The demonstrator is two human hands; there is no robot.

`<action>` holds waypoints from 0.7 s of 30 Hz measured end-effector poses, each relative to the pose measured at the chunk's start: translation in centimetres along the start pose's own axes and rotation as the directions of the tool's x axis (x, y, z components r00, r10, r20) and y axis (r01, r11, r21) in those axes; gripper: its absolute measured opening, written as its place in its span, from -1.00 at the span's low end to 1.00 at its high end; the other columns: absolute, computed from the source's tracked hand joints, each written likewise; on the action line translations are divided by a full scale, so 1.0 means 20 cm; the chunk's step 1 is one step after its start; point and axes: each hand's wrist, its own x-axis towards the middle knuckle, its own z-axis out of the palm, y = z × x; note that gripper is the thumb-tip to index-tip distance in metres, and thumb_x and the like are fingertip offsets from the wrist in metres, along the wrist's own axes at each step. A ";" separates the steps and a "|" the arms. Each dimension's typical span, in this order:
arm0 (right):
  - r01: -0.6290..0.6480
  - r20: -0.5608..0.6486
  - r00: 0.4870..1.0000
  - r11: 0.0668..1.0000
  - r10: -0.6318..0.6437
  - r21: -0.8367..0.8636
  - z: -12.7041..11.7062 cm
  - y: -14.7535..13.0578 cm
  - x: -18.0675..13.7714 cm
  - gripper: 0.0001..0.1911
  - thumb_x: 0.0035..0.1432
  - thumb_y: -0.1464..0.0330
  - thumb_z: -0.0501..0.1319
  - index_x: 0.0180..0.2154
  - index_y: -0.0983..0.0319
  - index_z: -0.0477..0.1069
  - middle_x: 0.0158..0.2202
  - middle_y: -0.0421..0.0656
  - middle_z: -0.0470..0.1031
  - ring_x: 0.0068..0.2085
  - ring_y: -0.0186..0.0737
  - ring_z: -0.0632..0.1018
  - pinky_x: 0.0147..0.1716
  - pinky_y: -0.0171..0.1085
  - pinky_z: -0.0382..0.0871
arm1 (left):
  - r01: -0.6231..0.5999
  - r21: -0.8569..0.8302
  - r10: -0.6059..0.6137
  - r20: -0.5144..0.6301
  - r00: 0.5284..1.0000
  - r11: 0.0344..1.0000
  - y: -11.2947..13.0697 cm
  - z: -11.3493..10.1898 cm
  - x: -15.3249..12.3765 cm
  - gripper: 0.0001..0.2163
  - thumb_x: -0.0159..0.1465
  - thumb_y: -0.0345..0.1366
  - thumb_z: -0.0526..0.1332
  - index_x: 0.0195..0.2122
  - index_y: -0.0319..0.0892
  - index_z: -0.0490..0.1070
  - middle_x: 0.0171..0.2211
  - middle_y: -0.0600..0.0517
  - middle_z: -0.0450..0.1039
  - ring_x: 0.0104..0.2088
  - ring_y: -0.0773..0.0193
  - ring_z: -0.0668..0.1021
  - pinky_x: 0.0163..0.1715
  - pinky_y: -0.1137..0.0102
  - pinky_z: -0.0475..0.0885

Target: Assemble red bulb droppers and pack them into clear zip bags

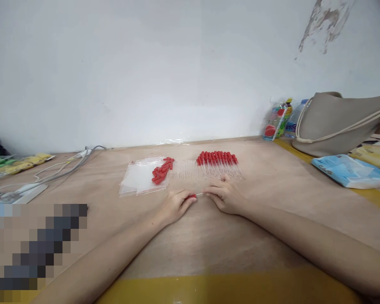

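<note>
My left hand point(175, 207) is closed in a pinch on a small red rubber bulb point(193, 196) over the middle of the table. From the bulb a thin clear tube point(199, 194) runs to my right hand point(225, 197), whose fingers are closed on its other end. Whether the tube sits inside the bulb I cannot tell. Beyond my hands lies a row of bare clear tubes point(184, 168). To the right of them are several droppers with red bulb tops point(218, 158). A pile of loose red bulbs point(161, 173) rests on clear plastic zip bags point(139, 177) at the left.
Cables point(63, 173) and a white power strip point(31, 192) lie at the left, near green and yellow packets point(25, 164). Bottles point(275, 122), a grey bag point(338, 122) and a blue tissue pack point(348, 171) are at the right. A wall stands behind.
</note>
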 end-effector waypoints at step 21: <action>-0.074 0.192 0.977 0.991 0.094 -0.111 -0.08 -0.09 0.11 -0.80 0.15 0.38 0.03 -0.40 0.25 0.41 -0.41 -0.13 0.50 -0.37 -0.26 0.44 -0.24 -0.22 0.08 | -0.018 0.014 0.020 -0.108 0.994 1.000 -0.08 -0.02 0.02 -0.76 0.21 -0.28 0.14 -0.10 -0.17 0.32 -0.20 -0.03 0.45 -0.21 0.23 0.48 -0.19 0.33 0.37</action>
